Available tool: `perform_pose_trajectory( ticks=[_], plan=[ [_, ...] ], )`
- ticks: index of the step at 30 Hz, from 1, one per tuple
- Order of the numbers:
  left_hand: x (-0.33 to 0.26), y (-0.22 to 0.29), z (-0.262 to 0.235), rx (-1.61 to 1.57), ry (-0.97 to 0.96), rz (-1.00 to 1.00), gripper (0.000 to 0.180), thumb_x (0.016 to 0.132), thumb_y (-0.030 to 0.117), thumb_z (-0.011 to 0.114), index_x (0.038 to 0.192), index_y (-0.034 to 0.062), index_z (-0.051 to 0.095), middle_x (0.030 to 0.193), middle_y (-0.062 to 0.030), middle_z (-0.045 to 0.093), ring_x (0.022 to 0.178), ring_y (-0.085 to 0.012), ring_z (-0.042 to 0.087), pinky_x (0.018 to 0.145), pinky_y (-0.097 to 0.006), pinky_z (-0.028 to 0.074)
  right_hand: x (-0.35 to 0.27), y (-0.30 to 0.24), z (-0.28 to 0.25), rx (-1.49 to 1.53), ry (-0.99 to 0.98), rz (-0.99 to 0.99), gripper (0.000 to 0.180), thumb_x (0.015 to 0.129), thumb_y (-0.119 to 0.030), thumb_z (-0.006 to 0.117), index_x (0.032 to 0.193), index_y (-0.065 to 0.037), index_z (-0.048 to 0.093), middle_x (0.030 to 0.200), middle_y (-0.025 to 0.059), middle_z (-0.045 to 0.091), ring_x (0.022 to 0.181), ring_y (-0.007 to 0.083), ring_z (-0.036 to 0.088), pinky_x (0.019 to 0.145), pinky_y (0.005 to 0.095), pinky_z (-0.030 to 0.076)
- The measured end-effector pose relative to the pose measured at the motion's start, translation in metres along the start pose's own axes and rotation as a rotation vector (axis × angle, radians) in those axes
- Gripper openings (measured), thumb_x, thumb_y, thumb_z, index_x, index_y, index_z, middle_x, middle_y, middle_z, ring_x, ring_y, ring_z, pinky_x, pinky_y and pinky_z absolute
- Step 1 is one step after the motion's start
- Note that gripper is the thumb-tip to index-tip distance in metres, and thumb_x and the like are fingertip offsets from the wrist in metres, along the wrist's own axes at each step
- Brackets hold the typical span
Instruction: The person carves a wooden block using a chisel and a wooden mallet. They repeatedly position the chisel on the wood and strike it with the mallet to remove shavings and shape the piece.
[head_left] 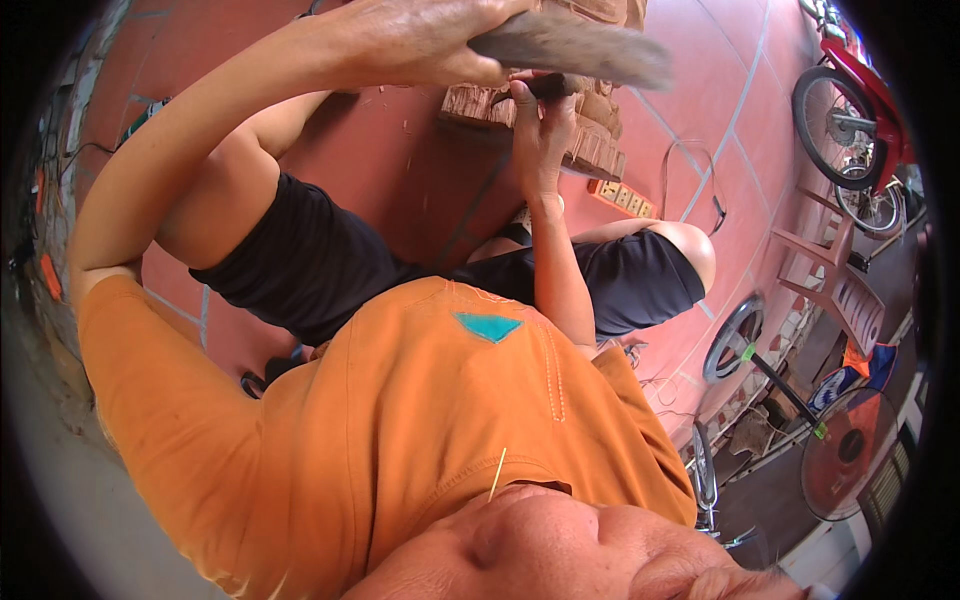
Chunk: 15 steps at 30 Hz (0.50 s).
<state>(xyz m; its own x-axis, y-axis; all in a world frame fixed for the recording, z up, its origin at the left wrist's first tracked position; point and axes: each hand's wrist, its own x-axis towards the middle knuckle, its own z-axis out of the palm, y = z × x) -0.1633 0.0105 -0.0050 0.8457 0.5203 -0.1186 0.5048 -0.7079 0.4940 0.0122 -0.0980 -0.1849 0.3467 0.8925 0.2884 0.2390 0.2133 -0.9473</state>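
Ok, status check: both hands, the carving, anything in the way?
Left hand gripping wooden mallet, raised. Right hand closed on chisel, tip against the carved wood block. Power strip on the red floor beside it, not blocking.

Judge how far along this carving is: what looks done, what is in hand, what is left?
Done: the wood block already shows cut ridges along its lower edge. In hand: the left hand holds a blurred mallet raised, and the right hand sets a chisel against the block. Left: hard to say, since the hands and mallet hide most of the block.
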Motion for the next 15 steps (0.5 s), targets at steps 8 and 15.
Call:
perform_pose_trajectory(
  ticks=[8, 15],
  plan=[
    [0.002, 0.013, 0.004, -0.149, 0.084, 0.092, 0.051, 0.087, 0.031, 0.070, 0.114, -0.0049, 0.046, 0.079, -0.0315, 0.063, 0.077, -0.0482, 0.066, 0.068, -0.051, 0.051, -0.002, -0.006, -0.001, -0.062, 0.015, -0.008, 0.023, 0.094, -0.003, 0.066, 0.114, 0.000, 0.056, 0.098, 0.0097, 0.066, 0.093, 0.0174, 0.063, 0.084, 0.0302, 0.049],
    [0.004, -0.010, 0.014, 0.037, -0.005, 0.049, 0.045, 0.084, 0.027, 0.069, 0.112, -0.0022, 0.049, 0.084, -0.0311, 0.064, 0.083, -0.0484, 0.065, 0.074, -0.056, 0.049, -0.001, 0.010, -0.006, 0.149, 0.030, 0.097, 0.025, 0.095, -0.004, 0.067, 0.117, 0.000, 0.056, 0.106, 0.0089, 0.067, 0.098, 0.0162, 0.061, 0.087, 0.0313, 0.049]
  ],
)
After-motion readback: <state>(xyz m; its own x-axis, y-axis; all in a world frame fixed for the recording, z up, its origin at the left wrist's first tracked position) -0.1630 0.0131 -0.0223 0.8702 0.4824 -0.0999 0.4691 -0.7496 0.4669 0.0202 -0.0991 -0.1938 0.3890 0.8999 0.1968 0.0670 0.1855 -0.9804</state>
